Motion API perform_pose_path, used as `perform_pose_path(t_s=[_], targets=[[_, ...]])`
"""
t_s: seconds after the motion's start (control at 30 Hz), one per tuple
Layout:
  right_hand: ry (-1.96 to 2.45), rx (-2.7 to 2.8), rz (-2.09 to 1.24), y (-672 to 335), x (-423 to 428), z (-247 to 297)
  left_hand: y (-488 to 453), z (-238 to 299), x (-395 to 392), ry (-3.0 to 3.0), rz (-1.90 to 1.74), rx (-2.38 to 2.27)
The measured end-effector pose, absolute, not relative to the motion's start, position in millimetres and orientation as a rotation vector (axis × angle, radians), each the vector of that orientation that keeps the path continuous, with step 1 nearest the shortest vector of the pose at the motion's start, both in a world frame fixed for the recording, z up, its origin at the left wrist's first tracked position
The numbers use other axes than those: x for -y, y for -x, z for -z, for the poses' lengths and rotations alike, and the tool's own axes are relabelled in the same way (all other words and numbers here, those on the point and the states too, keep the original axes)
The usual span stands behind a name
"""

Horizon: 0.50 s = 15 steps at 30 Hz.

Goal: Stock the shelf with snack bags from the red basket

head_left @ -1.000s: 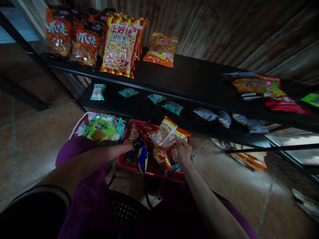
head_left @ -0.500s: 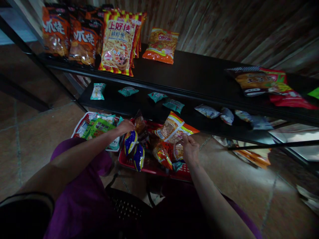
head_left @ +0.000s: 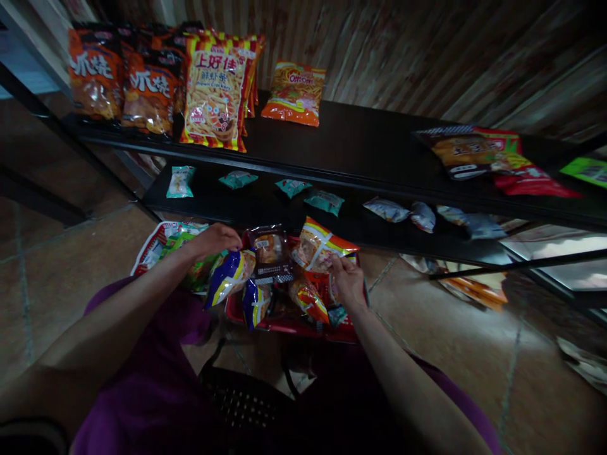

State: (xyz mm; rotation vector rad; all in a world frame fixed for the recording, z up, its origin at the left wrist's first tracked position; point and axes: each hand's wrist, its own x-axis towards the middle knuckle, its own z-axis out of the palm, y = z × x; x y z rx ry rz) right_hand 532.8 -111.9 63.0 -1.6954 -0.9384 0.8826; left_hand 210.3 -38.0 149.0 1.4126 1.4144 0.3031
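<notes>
My left hand (head_left: pixel 219 240) is closed on the top of a blue and yellow snack bag (head_left: pixel 230 273), lifted at the left side of a red basket (head_left: pixel 296 327). My right hand (head_left: pixel 349 278) pinches the lower right edge of an orange and white snack bag (head_left: pixel 320 248) above the basket's right part. Between my hands a dark brown snack bag (head_left: pixel 270 253) lies over the basket. A second blue bag (head_left: pixel 256 302) and a red and orange bag (head_left: pixel 309 299) rest at the front of the basket. The basket's bottom is mostly hidden.
A white basket (head_left: pixel 142 256) of green snack bags stands left of the red one. The black shelf (head_left: pixel 370 142) ahead bears prawn cracker bags (head_left: pixel 215 95), black and orange bags (head_left: pixel 149 95) and an orange noodle snack bag (head_left: pixel 294 95). Small teal packets (head_left: pixel 325 202) lie on the lower shelf.
My left hand has moved left and pulled the blue and yellow bag up and outward. The dark brown bag now lies flatter, facing up. My right hand still holds the orange and white bag.
</notes>
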Motion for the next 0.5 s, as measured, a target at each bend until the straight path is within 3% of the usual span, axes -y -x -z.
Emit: perform_pose_path(t_s=[0.2,0.5], targets=[[1.857,1.157,-1.099,-501.8,126.9,-36.3,-215.6,-142.1,40.9,-1.494,-0.369,-1.468],[1.771,1.062,-1.133,-505.0,118.5,-36.3,-273.2,-63.1,72.9,-1.891,-0.351,-1.126]])
